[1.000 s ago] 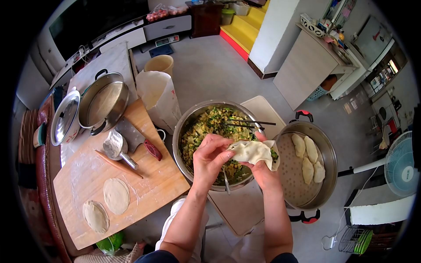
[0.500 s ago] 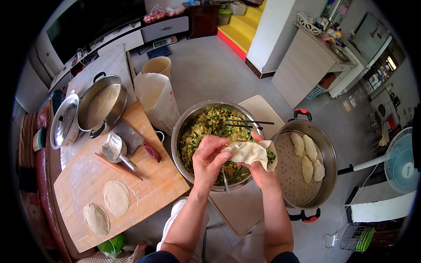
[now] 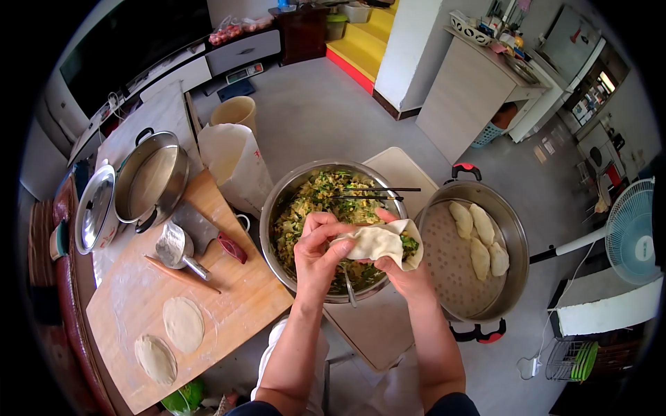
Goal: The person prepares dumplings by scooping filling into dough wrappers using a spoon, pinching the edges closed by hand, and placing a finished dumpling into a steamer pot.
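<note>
A filled dumpling (image 3: 378,243) is held over the front of a steel bowl of chopped green and yellow filling (image 3: 316,201). Its left part is folded closed, while filling shows at the open right end. My left hand (image 3: 320,253) pinches the dumpling's left end between thumb and fingers. From below and behind, my right hand (image 3: 404,274) grips the right part. Black chopsticks (image 3: 378,189) and a spoon (image 3: 349,288) rest in the bowl. Several shaped dumplings (image 3: 480,236) lie in the steamer pot (image 3: 517,277) on the right.
On the wooden board (image 3: 236,305) at left are dough wrappers (image 3: 184,324), a rolling pin (image 3: 182,274), a metal scoop (image 3: 175,246) and a cleaver (image 3: 196,225). Behind the board stand a steel pan (image 3: 151,177) and a white sack (image 3: 236,163). A fan (image 3: 630,232) is at far right.
The view has turned slightly, shifting the scene left. My hands still hold the dumpling, and its open right end now shows a little more filling.
</note>
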Demonstrator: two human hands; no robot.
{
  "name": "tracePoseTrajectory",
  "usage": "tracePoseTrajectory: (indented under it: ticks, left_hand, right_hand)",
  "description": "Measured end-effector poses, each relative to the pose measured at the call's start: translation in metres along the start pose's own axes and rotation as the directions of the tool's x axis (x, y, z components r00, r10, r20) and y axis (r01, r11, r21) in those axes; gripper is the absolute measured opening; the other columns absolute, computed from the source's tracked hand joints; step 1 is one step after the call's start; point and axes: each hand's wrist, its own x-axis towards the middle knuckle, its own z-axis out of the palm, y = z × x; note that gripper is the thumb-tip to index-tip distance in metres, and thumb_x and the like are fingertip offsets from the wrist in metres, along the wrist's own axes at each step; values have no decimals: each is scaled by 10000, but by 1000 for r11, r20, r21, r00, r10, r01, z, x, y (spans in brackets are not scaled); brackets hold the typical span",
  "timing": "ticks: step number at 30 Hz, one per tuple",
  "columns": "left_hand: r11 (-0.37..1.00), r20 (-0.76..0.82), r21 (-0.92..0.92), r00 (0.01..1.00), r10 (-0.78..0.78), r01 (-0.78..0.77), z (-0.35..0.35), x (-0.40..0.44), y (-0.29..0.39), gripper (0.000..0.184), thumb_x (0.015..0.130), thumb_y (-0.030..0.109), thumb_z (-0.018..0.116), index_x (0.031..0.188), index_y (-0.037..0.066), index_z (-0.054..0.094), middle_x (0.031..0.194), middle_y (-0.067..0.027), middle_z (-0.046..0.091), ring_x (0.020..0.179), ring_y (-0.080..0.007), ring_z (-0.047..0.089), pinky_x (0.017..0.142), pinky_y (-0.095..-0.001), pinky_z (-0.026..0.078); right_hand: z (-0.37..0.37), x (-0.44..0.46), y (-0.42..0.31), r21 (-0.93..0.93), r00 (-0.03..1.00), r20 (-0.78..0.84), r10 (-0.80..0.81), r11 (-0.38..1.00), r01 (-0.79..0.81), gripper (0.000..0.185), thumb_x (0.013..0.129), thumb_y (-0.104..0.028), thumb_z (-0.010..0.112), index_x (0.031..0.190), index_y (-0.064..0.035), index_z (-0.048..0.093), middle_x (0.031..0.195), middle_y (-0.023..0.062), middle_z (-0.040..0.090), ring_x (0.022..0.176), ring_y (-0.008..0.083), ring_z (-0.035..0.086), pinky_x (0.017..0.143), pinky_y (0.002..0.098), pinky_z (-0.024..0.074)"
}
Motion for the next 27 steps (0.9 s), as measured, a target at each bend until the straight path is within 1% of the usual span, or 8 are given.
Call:
tracePoseTrajectory:
  ticks: [5,6,9,10,14,21,24,27]
  left_hand:
    - [984,113,-164,992,-58,76,-7,2,-11,377,762,127,815,1101,11,698,1083,-44,522,1065,-170,517,949,-289,424]
    - [965,180,-239,981,-65,108,-1,6,6,585,713,189,869,1225,17,644,1216,-88,539,1212,-214,505,1060,-345,407]
    - [944,374,-163,904,-209,286,0,5,4,776,655,254,913,1320,30,582,1360,-113,512,1298,-235,472,1106,-384,389]
    - [961,415,15,872,-258,277,-3,8,6,949,586,288,959,1373,-13,520,1363,-121,546,1259,-224,513,1083,-371,393]
    - [885,440,332,776,-451,327,-12,11,10,941,615,266,945,1396,0,492,1263,-99,619,1141,-155,573,1003,-335,464]
    - [953,482,164,822,-304,256,-13,11,6,947,648,289,928,1430,22,465,1263,-67,609,1143,-163,566,1007,-331,454]
    - [948,470,130,823,-318,292,-13,7,0,915,667,275,912,1437,64,466,1219,-60,609,1096,-160,572,974,-319,467]
    - [948,469,103,826,-314,302,-12,6,-4,874,694,232,896,1436,60,468,1218,-62,606,1098,-154,569,973,-313,467]
  right_hand:
    - [-2,0,0,-107,1000,8,20,994,-19,767,799,-46,811,1446,-32,399,1256,107,617,1135,177,604,953,318,512]
    - [0,-1,-5,-128,999,-25,47,990,-50,753,783,-69,834,1423,-37,439,1242,89,626,1120,153,599,963,297,485]
    - [-3,-2,-6,-357,999,-50,16,934,-32,745,767,-104,856,1401,-37,470,1223,84,632,1114,148,593,956,304,482]
    - [0,-3,-8,-419,998,-58,3,907,-27,692,762,-116,861,1355,-41,511,1173,68,654,1092,137,597,943,304,483]
    - [3,-5,-7,-570,997,-24,69,818,-70,608,770,-173,854,1292,-73,558,1148,41,664,1045,130,617,922,312,497]
    - [15,-4,-9,-787,999,-2,-39,617,22,595,689,-168,874,1196,-47,587,1071,95,674,975,269,652,869,368,514]
    - [9,-3,-6,-889,970,96,-222,420,184,537,674,-171,888,1135,-53,639,1119,73,621,1018,230,612,892,353,493]
    - [5,2,-7,-878,952,136,-274,411,244,511,666,-235,893,1080,-53,656,1163,68,550,1025,241,566,890,368,470]
